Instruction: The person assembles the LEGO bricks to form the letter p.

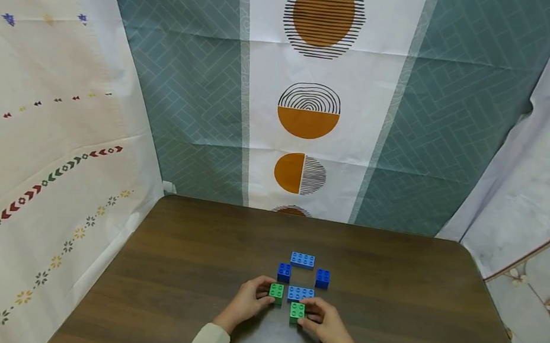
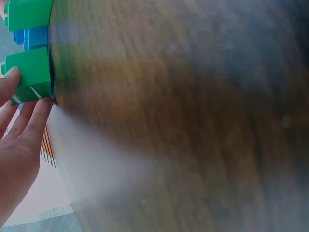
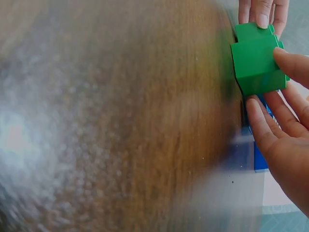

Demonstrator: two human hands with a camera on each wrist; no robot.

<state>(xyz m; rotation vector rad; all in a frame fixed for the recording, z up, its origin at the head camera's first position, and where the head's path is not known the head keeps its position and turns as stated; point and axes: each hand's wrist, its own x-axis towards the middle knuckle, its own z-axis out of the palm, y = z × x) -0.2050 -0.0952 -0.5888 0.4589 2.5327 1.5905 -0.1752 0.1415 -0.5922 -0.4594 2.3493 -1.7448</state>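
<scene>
My left hand [image 1: 244, 304] pinches a green toy building brick [image 1: 276, 290] between thumb and fingers, left of a light blue brick [image 1: 301, 292]. A second green brick [image 1: 297, 309] lies in the grip of my right hand [image 1: 330, 325], just in front of that light blue brick. In the right wrist view this green brick [image 3: 260, 65] stands on the table, with my thumb on the near face and fingertips at its far side. The left wrist view shows the other green brick [image 2: 29, 75] held low at the tabletop.
Beyond my hands, two dark blue bricks [image 1: 283, 272] stand left and right, and a longer light blue brick [image 1: 302, 259] lies at the back between them. The brown wooden table [image 1: 197, 255] ends at a patterned cloth backdrop [image 1: 319, 64].
</scene>
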